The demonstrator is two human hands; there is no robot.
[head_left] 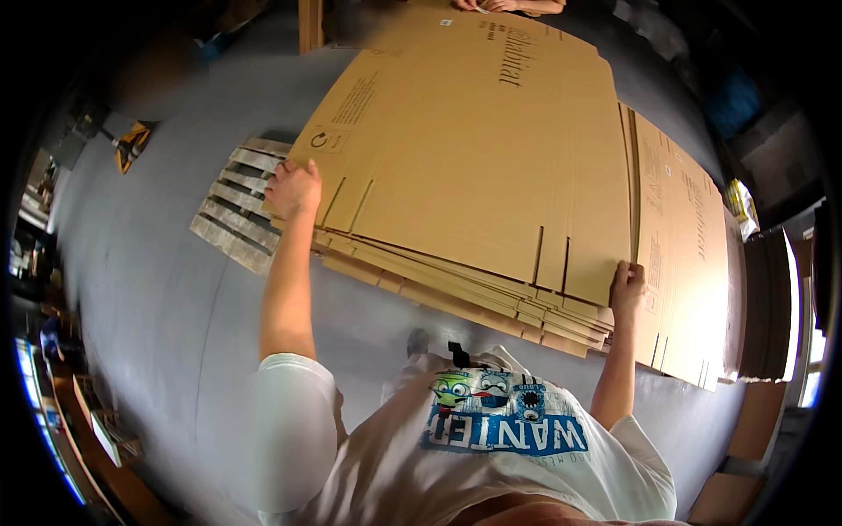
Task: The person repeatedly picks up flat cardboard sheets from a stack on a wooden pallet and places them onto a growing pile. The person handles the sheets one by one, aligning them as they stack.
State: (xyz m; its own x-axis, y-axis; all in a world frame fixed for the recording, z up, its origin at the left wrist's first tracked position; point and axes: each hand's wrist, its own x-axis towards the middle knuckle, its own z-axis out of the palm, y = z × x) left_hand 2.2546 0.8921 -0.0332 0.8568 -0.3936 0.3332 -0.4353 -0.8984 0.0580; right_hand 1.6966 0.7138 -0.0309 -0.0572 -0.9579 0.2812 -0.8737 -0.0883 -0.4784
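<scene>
A large flat brown cardboard sheet (465, 149) lies on top of a stack of similar flattened cartons (491, 307). My left hand (294, 188) grips the sheet's near left corner. My right hand (628, 285) grips its near right corner, thumb on top. Both arms are stretched out wide. At the far edge another person's hands (500, 5) rest on the same sheet.
The stack sits on a wooden pallet (232, 215) whose slats show at the left. A second stack of cartons (693, 254) lies to the right. Grey concrete floor (149, 289) surrounds them; a yellow-black object (132, 145) lies far left. Upright cardboard (767, 298) stands at the right.
</scene>
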